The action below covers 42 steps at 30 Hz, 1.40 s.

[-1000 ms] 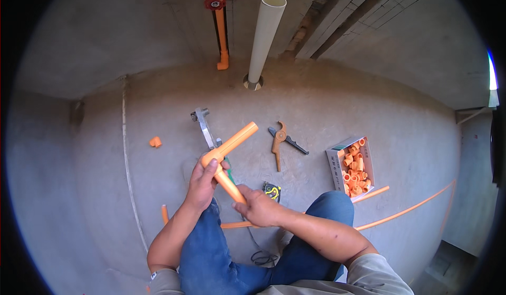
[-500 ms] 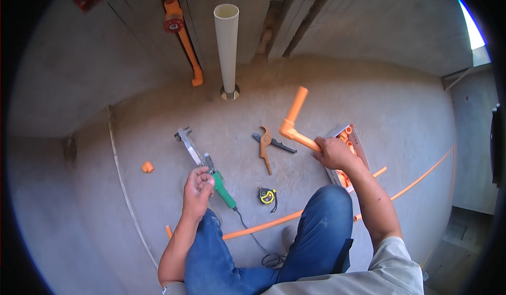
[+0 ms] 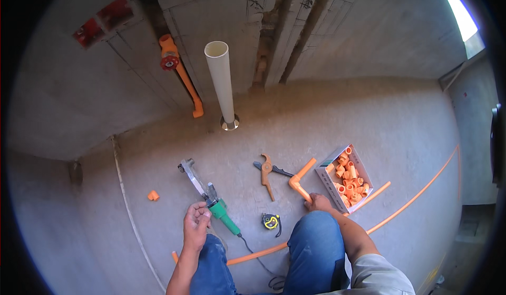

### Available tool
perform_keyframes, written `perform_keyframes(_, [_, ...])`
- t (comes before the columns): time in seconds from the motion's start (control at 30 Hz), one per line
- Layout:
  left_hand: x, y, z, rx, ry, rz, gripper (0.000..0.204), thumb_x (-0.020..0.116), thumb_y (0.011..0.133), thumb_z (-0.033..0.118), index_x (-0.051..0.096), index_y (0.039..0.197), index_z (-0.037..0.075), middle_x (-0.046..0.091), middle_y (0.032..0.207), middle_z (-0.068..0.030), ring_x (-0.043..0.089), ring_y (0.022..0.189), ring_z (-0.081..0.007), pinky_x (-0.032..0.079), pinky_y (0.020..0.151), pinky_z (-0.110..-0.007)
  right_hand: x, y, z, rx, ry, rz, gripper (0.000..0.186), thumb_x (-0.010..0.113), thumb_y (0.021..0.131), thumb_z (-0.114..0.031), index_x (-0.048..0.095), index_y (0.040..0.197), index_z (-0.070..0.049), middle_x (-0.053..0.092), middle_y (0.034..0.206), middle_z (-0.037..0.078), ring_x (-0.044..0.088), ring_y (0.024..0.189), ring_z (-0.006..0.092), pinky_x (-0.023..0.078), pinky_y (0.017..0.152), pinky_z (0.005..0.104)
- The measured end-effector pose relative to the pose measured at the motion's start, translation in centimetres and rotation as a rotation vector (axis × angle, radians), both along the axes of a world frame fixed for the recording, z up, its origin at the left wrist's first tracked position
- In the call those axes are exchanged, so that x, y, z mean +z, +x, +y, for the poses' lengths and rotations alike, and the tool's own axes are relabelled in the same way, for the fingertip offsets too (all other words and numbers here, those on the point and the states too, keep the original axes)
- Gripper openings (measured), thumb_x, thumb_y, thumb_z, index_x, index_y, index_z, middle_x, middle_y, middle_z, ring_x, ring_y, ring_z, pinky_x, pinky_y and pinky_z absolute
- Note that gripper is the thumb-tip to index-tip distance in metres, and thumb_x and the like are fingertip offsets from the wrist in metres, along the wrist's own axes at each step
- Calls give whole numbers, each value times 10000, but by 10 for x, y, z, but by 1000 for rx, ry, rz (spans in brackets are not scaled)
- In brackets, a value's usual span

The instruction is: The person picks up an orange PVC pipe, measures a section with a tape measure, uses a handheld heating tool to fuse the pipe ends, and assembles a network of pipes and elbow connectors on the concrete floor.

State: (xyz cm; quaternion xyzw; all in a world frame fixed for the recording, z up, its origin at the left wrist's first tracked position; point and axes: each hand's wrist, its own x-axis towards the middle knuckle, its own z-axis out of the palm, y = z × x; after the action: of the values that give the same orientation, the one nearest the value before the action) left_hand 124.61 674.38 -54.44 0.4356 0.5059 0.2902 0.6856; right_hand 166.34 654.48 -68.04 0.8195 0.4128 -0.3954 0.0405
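My right hand grips one end of an orange pipe with an elbow, low by my right knee and beside the fittings box. The pipe's free arm points up and right, near the dark handle of the pipe cutter. My left hand hovers above my left knee with fingers curled in and nothing visible in them. Right by it lies a green-handled pipe welding tool with a flat metal head, its cord trailing toward me. Between my knees and the cutter is a black and yellow tape measure.
An open box of orange fittings stands at right. Long orange pipes cross the floor. A loose orange fitting lies at left. An upright white pipe rises ahead, near a wall pipe with a red valve wheel.
My right hand has lowered the elbowed pipe toward the floor, closer to my knee and the cutter. My left hand stays near the welding tool. The view has tilted up.
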Motion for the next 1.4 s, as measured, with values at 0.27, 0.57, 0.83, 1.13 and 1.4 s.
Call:
perform_keyframes(0.27, [10, -3, 8, 45, 21, 92, 353, 604, 966, 127, 518, 1261, -48, 597, 938, -28, 522, 734, -72, 443, 636, -209, -1, -10, 7, -48, 157, -45, 342, 685, 887, -328, 664, 1070, -39, 663, 1061, 216, 635, 1015, 407, 503, 878, 504])
perform_keyframes(0.57, [-3, -7, 6, 73, 42, 105, 299, 597, 967, 123, 542, 1237, 7, 591, 907, -32, 515, 677, -71, 436, 615, -219, -12, -9, -9, 7, 231, -126, 323, 673, 902, -335, 643, 1011, -33, 654, 1021, 208, 613, 994, 412, 497, 874, 507])
perform_keyframes(0.83, [10, -2, 6, 84, 42, 95, 282, 593, 962, 108, 544, 1221, 7, 590, 897, -34, 507, 670, -67, 433, 609, -214, -15, -5, 1, 55, 194, -138, 340, 671, 896, -336, 626, 1064, -43, 640, 1068, 184, 598, 1070, 378, 499, 901, 483])
perform_keyframes(1.13, [4, -11, 4, 89, 40, 97, 284, 599, 958, 112, 545, 1215, 3, 595, 899, -37, 509, 672, -66, 437, 607, -210, -5, -7, 4, -26, 101, -170, 492, 751, 833, -324, 614, 1225, -61, 615, 1192, 177, 586, 1155, 352, 492, 983, 448])
perform_keyframes(1.4, [24, -7, 3, 82, 88, 137, 301, 608, 955, 117, 572, 1230, 1, 610, 906, -45, 527, 680, -74, 455, 617, -222, 81, 30, 54, -226, 93, 291, 472, 726, 896, -274, 623, 1264, 3, 668, 1216, 185, 656, 1127, 297, 524, 962, 396])
